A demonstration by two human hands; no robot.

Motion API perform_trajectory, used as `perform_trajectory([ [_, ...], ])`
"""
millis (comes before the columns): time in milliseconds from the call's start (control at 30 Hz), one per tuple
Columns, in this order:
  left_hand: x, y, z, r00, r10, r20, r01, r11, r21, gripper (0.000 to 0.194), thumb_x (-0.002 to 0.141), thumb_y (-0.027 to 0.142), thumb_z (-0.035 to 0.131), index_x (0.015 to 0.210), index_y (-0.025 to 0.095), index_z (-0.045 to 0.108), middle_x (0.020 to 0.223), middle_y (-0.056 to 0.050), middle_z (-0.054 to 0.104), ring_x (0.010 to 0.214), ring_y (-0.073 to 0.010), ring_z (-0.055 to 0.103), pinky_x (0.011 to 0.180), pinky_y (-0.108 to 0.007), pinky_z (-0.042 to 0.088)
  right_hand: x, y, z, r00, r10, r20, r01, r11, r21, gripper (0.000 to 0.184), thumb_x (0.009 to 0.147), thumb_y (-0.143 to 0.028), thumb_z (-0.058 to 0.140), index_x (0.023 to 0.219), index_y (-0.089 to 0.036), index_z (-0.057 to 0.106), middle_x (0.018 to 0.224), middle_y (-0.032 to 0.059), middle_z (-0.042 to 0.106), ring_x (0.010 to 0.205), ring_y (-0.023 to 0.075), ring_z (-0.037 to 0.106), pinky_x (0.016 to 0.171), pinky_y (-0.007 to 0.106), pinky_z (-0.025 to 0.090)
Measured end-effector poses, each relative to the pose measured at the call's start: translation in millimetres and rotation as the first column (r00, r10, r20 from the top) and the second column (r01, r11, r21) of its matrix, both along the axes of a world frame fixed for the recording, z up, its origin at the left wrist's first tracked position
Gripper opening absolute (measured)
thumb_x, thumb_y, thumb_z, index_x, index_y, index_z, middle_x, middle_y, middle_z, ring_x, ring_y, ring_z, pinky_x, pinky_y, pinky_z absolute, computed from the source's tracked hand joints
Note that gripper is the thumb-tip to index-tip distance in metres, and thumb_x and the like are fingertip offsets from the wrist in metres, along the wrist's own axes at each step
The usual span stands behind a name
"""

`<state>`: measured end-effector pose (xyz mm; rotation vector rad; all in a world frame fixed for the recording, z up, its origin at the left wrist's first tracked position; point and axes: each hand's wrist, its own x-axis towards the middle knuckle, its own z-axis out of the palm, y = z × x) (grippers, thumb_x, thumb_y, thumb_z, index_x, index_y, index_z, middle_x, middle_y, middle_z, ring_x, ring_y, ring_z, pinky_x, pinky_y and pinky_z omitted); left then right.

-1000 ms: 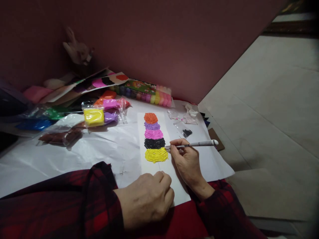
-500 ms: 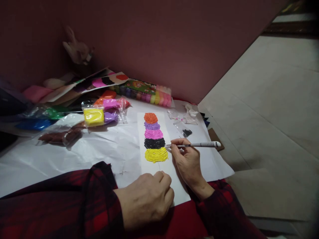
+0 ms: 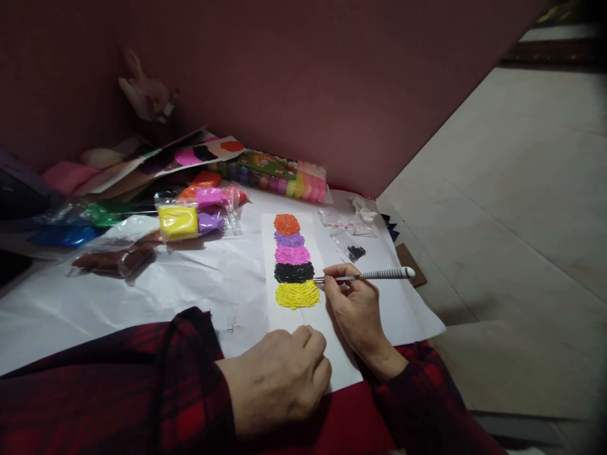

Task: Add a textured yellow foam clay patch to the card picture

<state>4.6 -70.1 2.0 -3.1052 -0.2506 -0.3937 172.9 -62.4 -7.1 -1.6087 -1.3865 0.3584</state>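
Observation:
A narrow white card (image 3: 284,316) lies on a white sheet (image 3: 190,284). It carries a column of textured clay patches: orange, purple, pink, black, and a yellow patch (image 3: 297,294) at the bottom. My right hand (image 3: 353,303) pinches a thin tool with a striped handle (image 3: 384,274); its tip rests at the right edge of the black and yellow patches. My left hand (image 3: 279,379) is curled into a fist and presses on the card's near end. Both sleeves are red and black plaid.
Bags of clay lie at the left: a yellow bag (image 3: 179,221), purple, pink, orange, green, blue and brown. A pack of coloured clay pots (image 3: 279,177) stands by the maroon wall. Small plastic bags (image 3: 351,227) lie right of the card. Pale floor lies to the right.
The tool's handle swung slightly down and right, then came back. My hands and the card have hardly moved.

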Motion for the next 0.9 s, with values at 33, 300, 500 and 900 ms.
perform_trajectory([
  [33, 0.1, -0.2, 0.4, 1.000, 0.002, -0.002, -0.002, 1.000, -0.001, 0.014, 0.090, 0.016, 0.041, 0.082, 0.015, 0.052, 0.077, -0.008, 0.053, 0.062, -0.0223, 0.050, 0.038, -0.031, 0.041, 0.3, 0.1, -0.6, 1.000, 0.001, 0.006, -0.001, 1.000, 0.000, 0.006, 0.084, -0.019, 0.056, 0.083, -0.018, 0.062, 0.064, -0.0023, 0.059, 0.049, 0.0100, 0.051, 0.047, 0.022, 0.043],
  [300, -0.4, 0.0, 0.0, 1.000, 0.000, -0.002, 0.000, 1.000, 0.001, 0.014, 0.091, 0.017, 0.042, 0.082, 0.014, 0.052, 0.076, -0.009, 0.053, 0.062, -0.0221, 0.049, 0.039, -0.030, 0.041, 0.4, 0.4, -2.4, 0.997, -0.003, -0.081, 0.003, 1.000, -0.001, 0.006, 0.085, -0.023, 0.058, 0.086, -0.018, 0.061, 0.071, -0.0006, 0.062, 0.050, 0.0095, 0.052, 0.048, 0.023, 0.045],
  [500, -1.0, 0.2, -1.7, 1.000, -0.002, 0.012, 0.002, 1.000, 0.001, 0.013, 0.090, 0.017, 0.043, 0.081, 0.014, 0.052, 0.076, -0.009, 0.053, 0.063, -0.0213, 0.048, 0.039, -0.029, 0.041, -0.2, 0.2, -1.0, 0.995, 0.002, -0.102, 0.000, 1.000, 0.014, 0.007, 0.086, -0.023, 0.057, 0.086, -0.018, 0.062, 0.075, 0.0011, 0.063, 0.059, 0.0120, 0.058, 0.053, 0.024, 0.049],
  [900, -0.1, 0.8, 3.0, 1.000, -0.008, -0.008, 0.007, 1.000, -0.025, 0.014, 0.091, 0.017, 0.044, 0.080, 0.013, 0.052, 0.076, -0.009, 0.054, 0.062, -0.0203, 0.050, 0.041, -0.028, 0.042, 0.5, -0.2, 0.2, 1.000, 0.007, -0.006, -0.007, 1.000, -0.020, 0.007, 0.086, -0.022, 0.056, 0.085, -0.018, 0.062, 0.068, -0.0008, 0.062, 0.054, 0.0121, 0.056, 0.052, 0.024, 0.047],
])
